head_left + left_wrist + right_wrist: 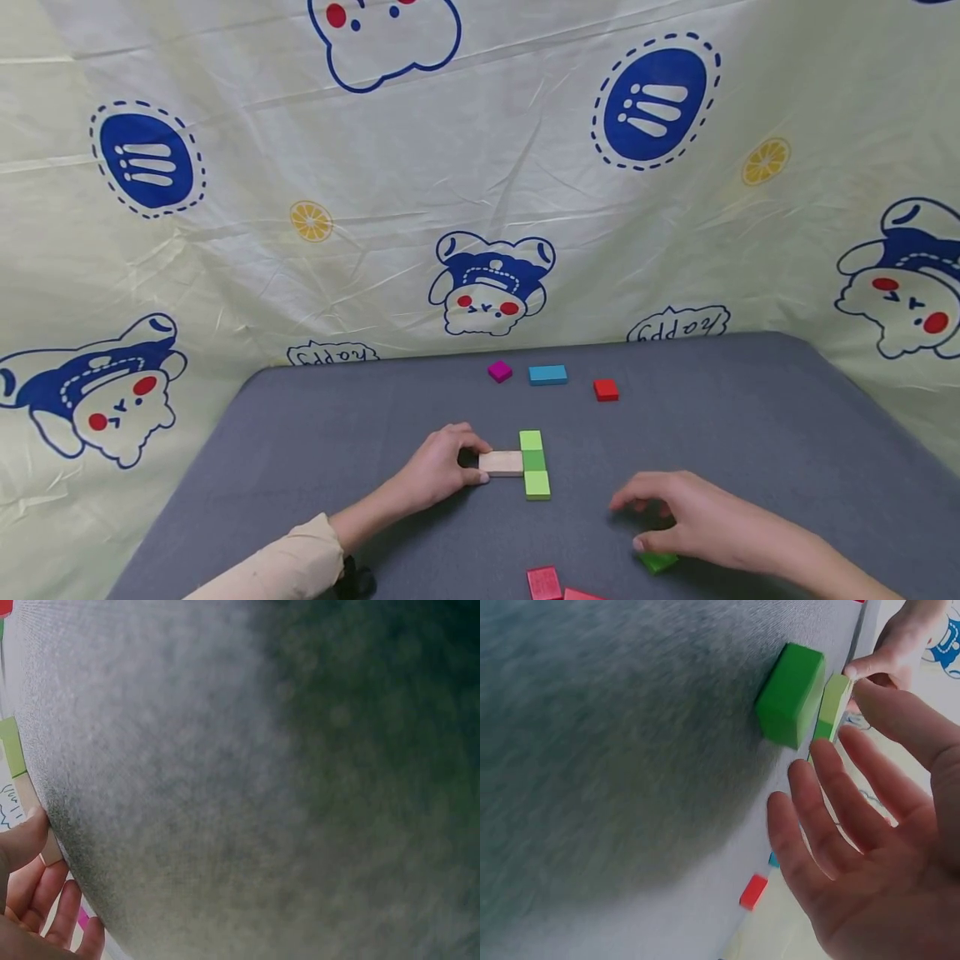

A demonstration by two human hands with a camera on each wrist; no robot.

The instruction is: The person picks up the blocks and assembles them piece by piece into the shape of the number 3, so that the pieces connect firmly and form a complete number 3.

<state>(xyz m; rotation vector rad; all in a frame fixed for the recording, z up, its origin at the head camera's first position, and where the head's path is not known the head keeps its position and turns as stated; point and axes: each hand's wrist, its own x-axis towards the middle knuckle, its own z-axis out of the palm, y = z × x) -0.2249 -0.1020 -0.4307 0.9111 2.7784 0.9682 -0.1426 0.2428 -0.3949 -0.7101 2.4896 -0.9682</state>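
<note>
Pale printed cloth [517,183] is hanging across the upper part of the frame, and a dark grey table [322,417] is spreading beneath it. At lower centre, the left hand [442,468] is pinching one end of a plain wooden block [501,464] between thumb and fingers; the other end is resting against the middle of a row of three green blocks [533,460]. That row is probably lying loose, so a push or twist through the wood would be risking its alignment. At lower right, the right hand [690,515] is hanging with fingers loosely bent and parted, gripping nothing, just beside a separate green block [658,563]. Whether its thumb is touching, I cannot tell; a careless dip could be sliding that block askew. Two red blocks [543,582] are lying at the bottom edge, where a low sweep could be scattering them.
</note>
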